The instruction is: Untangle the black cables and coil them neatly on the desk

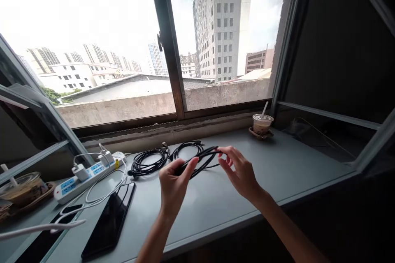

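Observation:
A looped black cable [202, 167] is held above the grey table between my two hands. My left hand [175, 174] is closed round the near left side of the loops, thumb on top. At the far right end of the loops, my right hand [236, 168] pinches the cable between bent fingers. A loose length of cable trails below the right fingers. Behind my hands, a coiled black cable [150, 160] lies on the table, with another black coil [187, 148] just right of it.
On the left are a white power strip [89, 176] with plugged-in chargers, white cords [92, 201], a black phone [111, 222] and an iced drink [23, 189]. A lidded cup with a straw [262, 123] stands at the back right. Metal frame posts and a window border the table [296, 164].

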The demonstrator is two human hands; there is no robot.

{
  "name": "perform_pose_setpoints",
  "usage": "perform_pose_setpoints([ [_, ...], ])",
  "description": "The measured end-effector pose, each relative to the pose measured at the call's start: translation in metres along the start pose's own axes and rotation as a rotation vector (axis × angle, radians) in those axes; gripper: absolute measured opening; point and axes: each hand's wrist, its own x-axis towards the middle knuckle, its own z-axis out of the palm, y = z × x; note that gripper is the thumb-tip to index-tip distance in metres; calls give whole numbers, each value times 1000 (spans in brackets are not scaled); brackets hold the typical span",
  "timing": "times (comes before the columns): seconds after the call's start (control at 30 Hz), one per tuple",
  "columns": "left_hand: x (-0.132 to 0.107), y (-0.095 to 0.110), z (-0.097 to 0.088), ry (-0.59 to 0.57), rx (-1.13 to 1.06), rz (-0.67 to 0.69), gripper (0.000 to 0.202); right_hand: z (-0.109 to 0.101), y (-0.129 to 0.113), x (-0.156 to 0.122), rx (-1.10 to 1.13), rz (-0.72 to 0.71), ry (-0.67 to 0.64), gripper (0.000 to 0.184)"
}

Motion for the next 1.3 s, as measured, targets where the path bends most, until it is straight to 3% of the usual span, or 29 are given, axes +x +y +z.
perform_pose_setpoints([
  [0.13, 36, 48, -10, -180, -669, -211, 37, 0, -34, 59, 74, -62, 69, 61],
  [0.2, 48, 64, -18, -342, -879, -225, 33, 4, -54, 80, 137, -91, 56, 59],
  [0.3, 59, 76, -28, -598, -993, -209, 36, 8, -82, 96, 259, -124, 60, 44],
  [0.37, 61, 76, -33, -663, -956, -195, 33, 11, -93, 100, 331, -110, 108, 42],
  [0.47, 61, 73, -41, -665, -854, -185, 28, 17, -98, 104, 349, -76, 188, 42],
  [0.6, 63, 67, -58, -641, -730, -160, 36, 29, -87, 113, 255, -39, 165, 42],
  [0.73, 75, 54, -78, -453, -565, -77, 44, 34, -75, 124, 285, -100, 57, 32],
  [0.87, 87, 41, -97, -257, -365, -65, 50, 30, -74, 124, 467, -119, -49, 26],
  [1.0, 91, 37, -107, -302, -271, -98, 51, 22, -79, 117, 611, -20, -83, 28],
  [1.07, 91, 38, -109, -319, -250, -101, 47, 17, -81, 114, 637, -9, -71, 28],
  [1.2, 92, 37, -111, -200, -205, -36, 38, 4, -78, 111, 677, -29, 39, 28],
  [1.3, 93, 36, -109, -172, -212, 5, 36, -3, -72, 112, 712, -55, 108, 24],
])
